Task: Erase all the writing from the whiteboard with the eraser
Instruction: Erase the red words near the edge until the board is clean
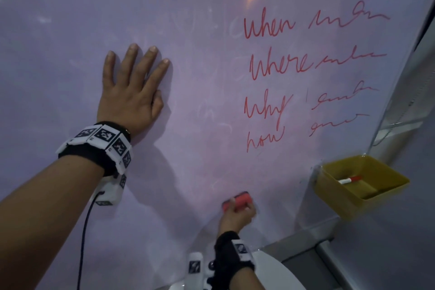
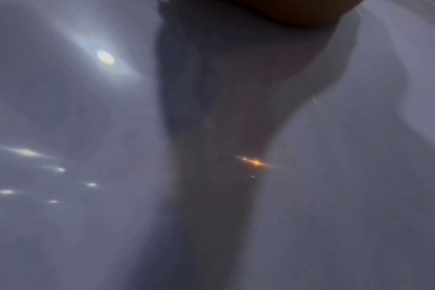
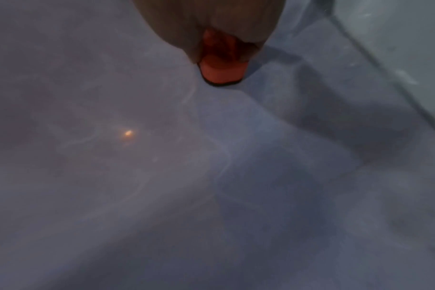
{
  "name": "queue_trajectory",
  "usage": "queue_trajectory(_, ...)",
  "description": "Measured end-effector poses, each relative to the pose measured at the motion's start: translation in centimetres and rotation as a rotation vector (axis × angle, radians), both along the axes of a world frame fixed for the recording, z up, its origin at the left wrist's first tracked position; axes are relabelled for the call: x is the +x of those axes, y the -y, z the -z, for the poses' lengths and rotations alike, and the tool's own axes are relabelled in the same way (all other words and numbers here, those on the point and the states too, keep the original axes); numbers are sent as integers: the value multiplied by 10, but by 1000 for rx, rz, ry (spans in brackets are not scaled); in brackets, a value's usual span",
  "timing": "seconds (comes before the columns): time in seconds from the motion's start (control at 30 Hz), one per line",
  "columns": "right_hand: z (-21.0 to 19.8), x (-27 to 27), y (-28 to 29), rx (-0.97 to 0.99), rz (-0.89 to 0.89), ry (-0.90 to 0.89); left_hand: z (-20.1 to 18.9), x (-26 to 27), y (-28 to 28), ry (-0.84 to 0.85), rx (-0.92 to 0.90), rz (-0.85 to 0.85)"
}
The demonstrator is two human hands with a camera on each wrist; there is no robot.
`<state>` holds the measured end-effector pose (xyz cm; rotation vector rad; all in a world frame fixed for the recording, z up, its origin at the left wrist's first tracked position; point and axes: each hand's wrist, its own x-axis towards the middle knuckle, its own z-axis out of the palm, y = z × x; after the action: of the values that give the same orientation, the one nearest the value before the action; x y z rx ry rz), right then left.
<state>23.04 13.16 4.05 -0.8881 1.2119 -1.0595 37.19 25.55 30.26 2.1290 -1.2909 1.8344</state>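
Head view: right hand (image 1: 237,215) fingers curled round red eraser (image 1: 237,200), pressed low on whiteboard (image 1: 58,19). Left hand (image 1: 134,88) flat, fingers spread, bracing board. Mid-wipe, I'd say; red writing (image 1: 270,24) upper right untouched, so next sweep goes up there.

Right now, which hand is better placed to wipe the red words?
Right hand: it grips the eraser just below the red writing. The left hand rests flat on the whiteboard.
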Motion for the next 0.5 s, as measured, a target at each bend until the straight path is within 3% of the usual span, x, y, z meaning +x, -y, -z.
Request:
queue_trajectory(0.1,-27,7,-31,-441,-237,-34,-1,1,-2,11,4,1)
queue_trajectory(0.17,-37,3,-20,-550,-276,-88,-1,1,-2,11,3,0)
queue_trajectory(0.3,-61,-11,67,-295,40,-33,-2,0,-1,-3,4,-20)
queue_trajectory(0.4,-84,-20,118,-136,128,7,-2,-1,0,-13,9,-10)
queue_trajectory(0.47,-101,-13,108,-246,136,-41,-2,-1,0,-16,5,-7)
queue_trajectory(0.5,-106,-8,89,-419,110,-69,-1,-1,0,-19,1,-10)
